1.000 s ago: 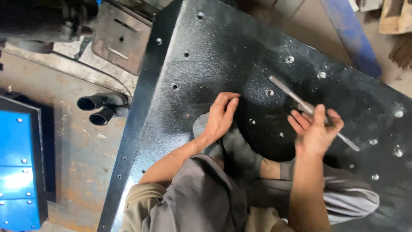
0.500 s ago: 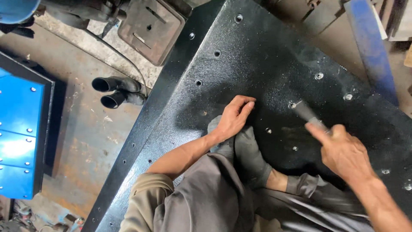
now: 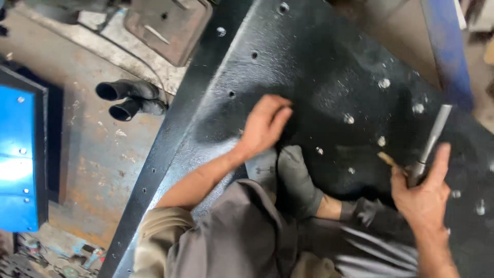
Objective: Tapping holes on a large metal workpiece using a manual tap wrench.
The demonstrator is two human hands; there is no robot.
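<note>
While the big black metal plate [image 3: 319, 67] is seen from above, lying tilted across the view, the left hand [image 3: 263, 126] is laid flat on its painted surface with the fingers stretched out and held together, gripping nothing. A grey metal rod [image 3: 431, 141] is held in the right hand [image 3: 423, 191], whose fingers are closed around its lower end, while the upper end of the rod points up and away over the plate toward the right edge. Just beside the thumb of that hand a small yellowish piece [image 3: 386, 158] is seen, though what it is cannot be told. Several bolt heads [image 3: 383, 83] are scattered over the plate near the rod, and a row of small holes [image 3: 254, 54] is set along the plate's left edge. Grey trousers [image 3: 247, 237] and a dark sock [image 3: 296, 180] are seen at the bottom, the foot being rested on the plate between the two hands. On the rusty floor [image 3: 92, 159] to the left, two short black pipes [image 3: 128, 98] are laid side by side, well apart from the hands. A blue panel [image 3: 20, 154] is seen at the far left edge, and a brown metal block [image 3: 167, 25] at the top.
</note>
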